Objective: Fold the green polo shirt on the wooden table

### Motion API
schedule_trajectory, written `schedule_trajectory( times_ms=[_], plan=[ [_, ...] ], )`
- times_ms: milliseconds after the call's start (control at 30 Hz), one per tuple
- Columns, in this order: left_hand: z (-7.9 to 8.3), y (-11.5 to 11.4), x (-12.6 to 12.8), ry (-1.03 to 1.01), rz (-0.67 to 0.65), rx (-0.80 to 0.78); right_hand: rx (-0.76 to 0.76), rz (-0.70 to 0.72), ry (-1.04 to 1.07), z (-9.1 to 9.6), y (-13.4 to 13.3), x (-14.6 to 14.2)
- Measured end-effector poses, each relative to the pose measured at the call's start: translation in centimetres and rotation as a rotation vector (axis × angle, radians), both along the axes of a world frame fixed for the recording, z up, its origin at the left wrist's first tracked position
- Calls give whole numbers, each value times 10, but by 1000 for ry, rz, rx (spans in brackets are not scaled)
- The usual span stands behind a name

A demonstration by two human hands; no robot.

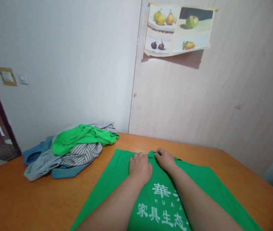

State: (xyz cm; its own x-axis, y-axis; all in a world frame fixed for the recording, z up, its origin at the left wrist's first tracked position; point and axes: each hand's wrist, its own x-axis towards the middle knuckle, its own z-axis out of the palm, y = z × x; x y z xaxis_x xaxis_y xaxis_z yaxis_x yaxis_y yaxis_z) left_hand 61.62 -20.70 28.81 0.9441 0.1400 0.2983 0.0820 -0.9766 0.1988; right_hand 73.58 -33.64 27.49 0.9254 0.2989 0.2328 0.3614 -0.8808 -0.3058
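A green shirt point(199, 183) with white Chinese characters and Latin letters lies spread on the orange-brown table, its collar end away from me. My left hand point(140, 167) is on the cloth just left of the collar, fingers curled down on the fabric. At the collar, my right hand point(164, 158) has its thumb and fingers closed on the edge. My right forearm covers part of the lettering. The shirt's lower end runs out of view at the bottom.
A heap of clothes lies at the back left: a bright green garment point(78, 138) over grey, blue and striped pieces point(78, 155). Walls stand behind the table point(11, 199). A sheet of fruit pictures point(177, 32) hangs above. Wall switches point(23, 79) are at far left.
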Motion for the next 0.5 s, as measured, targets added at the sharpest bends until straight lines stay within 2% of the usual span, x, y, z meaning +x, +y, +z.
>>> schedule_trajectory(
  times_ms=[233, 500],
  plan=[
    [2, 13, 1, 12, 60, 3, 2, -7, -20, -1, 0, 1],
    [6, 14, 0, 29, 56, 58, -9, -27, -39, -2, 1, 1]
  ],
)
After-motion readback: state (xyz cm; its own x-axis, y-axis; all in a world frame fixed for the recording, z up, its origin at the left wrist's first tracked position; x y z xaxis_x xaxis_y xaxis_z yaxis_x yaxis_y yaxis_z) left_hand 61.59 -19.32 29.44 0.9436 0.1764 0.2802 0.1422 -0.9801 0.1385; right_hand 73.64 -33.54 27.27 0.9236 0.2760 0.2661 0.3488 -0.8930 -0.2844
